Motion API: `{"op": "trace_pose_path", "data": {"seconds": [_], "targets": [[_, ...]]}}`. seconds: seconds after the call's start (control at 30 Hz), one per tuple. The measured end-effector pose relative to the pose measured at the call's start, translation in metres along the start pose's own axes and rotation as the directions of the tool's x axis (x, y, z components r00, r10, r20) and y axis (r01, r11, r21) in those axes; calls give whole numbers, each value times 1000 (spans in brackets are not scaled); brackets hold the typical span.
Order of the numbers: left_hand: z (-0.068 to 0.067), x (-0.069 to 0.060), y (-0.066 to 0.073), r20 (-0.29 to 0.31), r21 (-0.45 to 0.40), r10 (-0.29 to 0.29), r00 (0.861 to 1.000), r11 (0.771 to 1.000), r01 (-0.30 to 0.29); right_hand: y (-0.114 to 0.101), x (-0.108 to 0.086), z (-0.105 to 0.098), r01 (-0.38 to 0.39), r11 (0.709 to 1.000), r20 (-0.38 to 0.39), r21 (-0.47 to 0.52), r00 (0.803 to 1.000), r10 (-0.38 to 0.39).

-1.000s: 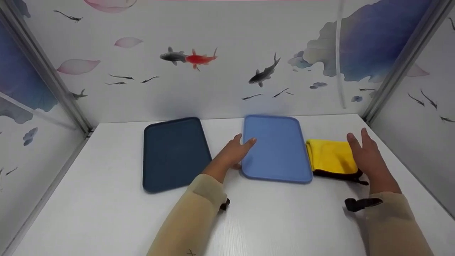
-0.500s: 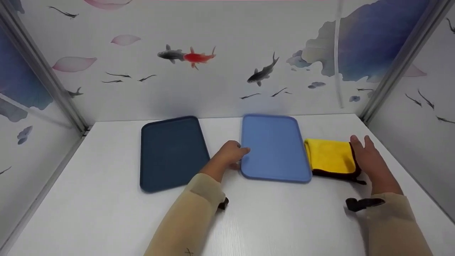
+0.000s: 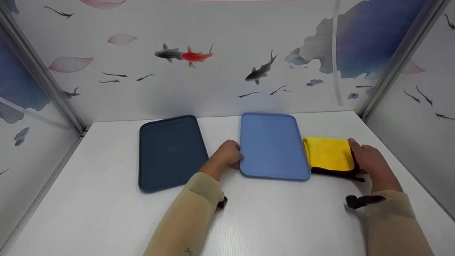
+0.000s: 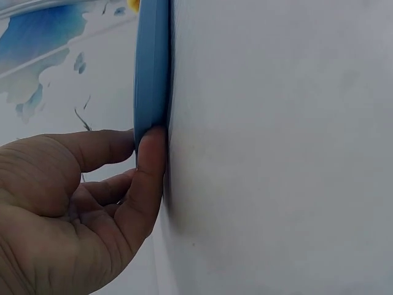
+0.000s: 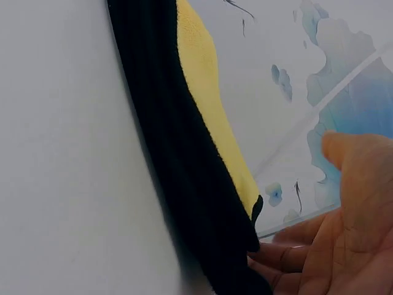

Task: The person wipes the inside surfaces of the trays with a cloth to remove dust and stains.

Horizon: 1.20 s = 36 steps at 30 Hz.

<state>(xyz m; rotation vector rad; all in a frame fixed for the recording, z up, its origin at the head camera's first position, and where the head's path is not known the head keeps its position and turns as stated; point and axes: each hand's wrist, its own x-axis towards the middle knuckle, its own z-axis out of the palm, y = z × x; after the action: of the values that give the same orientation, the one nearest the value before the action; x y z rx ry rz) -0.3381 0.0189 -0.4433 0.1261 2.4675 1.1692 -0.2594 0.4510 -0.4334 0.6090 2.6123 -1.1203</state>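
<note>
My left hand is at the left edge of a light blue tray. In the left wrist view the thumb meets the upper side of the tray's rim and a finger presses from below, so the edge is pinched. To the tray's right lies a folded yellow towel with a black border. At its right edge is my right hand. The right wrist view has several fingertips touching the towel's black edge, low down, while the thumb stands apart from the cloth.
A dark blue tray lies slightly turned on the white table, left of my left hand. Printed panels with fish and petals stand along the back and both sides.
My left hand has come down from an open pose and closed on the light blue tray's edge. My right hand has lowered to the towel's right edge, its fingers bending more.
</note>
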Motion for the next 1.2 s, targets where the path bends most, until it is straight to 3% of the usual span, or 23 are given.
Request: {"op": "trace_pose_path", "data": {"seconds": [0.17, 0.37, 0.63, 0.93, 1.2], "targets": [[-1, 0, 0, -7, 9, 6, 1000, 1000, -6, 2, 2, 3, -58, 998, -26, 9, 998, 58], [-3, 1, -1, -24, 14, 4, 1000, 1000, -4, 7, 7, 4, -89, 991, -39, 104, 995, 93], [-6, -1, -2, -21, -117, -30, 999, 993, 27, 8, 10, 3, -132, 968, -14, 212, 990, 138], [-6, -2, -3, -26, -162, -42, 999, 986, 37, 5, 7, 5, -147, 962, 23, 232, 989, 145], [-6, 2, -9, -6, -313, -87, 996, 946, 80, 4, 7, 6, -154, 935, 69, 321, 988, 139]]}}
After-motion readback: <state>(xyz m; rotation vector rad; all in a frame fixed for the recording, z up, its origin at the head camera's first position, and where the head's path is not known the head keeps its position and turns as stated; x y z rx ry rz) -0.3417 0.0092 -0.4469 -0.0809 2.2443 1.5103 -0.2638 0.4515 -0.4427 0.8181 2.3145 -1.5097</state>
